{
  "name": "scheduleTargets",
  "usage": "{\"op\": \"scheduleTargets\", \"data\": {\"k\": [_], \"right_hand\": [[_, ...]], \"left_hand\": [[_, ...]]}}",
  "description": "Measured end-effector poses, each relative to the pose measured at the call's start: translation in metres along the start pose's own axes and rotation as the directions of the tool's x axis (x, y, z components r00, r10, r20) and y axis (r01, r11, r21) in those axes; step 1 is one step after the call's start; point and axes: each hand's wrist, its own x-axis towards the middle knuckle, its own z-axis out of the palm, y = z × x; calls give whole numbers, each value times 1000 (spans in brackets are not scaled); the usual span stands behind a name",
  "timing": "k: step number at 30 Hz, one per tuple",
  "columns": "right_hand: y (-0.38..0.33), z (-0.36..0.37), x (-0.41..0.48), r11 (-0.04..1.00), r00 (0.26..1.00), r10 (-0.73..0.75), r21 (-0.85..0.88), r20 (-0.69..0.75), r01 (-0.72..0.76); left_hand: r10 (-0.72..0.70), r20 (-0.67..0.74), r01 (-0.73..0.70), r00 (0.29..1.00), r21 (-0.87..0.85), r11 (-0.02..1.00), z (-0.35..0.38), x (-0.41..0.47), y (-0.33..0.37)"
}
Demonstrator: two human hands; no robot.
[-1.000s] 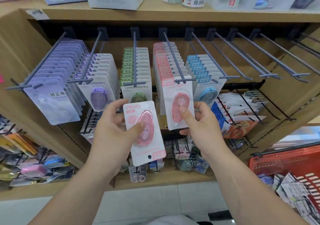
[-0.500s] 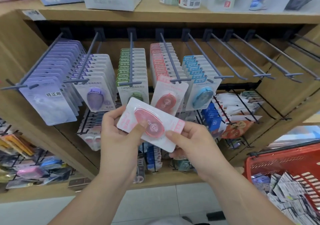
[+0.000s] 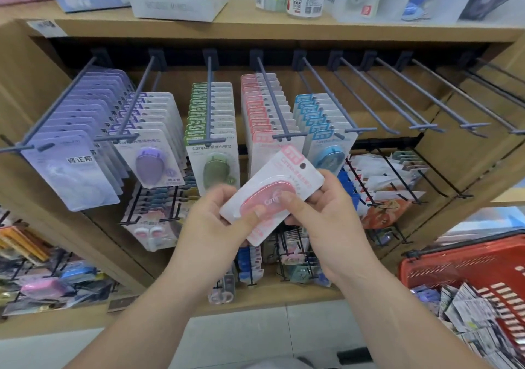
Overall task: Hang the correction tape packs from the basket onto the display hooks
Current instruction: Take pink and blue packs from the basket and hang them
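Pink correction tape pack (image 3: 284,175): a white card with a pink header band and a round hang hole at its upper right end. It carried an oval pink dispenser marked "Campus" under a clear blister. The pack lay tilted, header uppermost, just below the tip of the hook (image 3: 274,104) bearing the pink row (image 3: 264,118). The left hand (image 3: 210,226) and right hand (image 3: 329,221) both gripped it, thumbs on the blister. The red basket (image 3: 460,263) stood at lower right.

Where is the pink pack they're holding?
The pink pack sits mid-view, tilted, held by the left hand and right hand, just below the pink row's hook.
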Motion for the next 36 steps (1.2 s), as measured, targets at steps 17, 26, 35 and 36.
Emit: {"op": "scheduleTargets", "data": {"k": [17,26,35,36], "right_hand": [[-6,-8,45,919,993,-94,-389,-68,60],[2,-4,58,855,983,-138,-515,-121,57],[12,-19,49,822,977,-148,-568,-151,37],[12,-23,45,812,978,-151,-582,-141,42]], "left_hand": [[569,-128,-446,812,493,747,-42,45,34],[602,-120,-468,789,517,717,-43,45,32],[628,-168,-475,760,516,712,-37,42,21],[627,-200,-480,753,484,732,-34,37,18]]}}
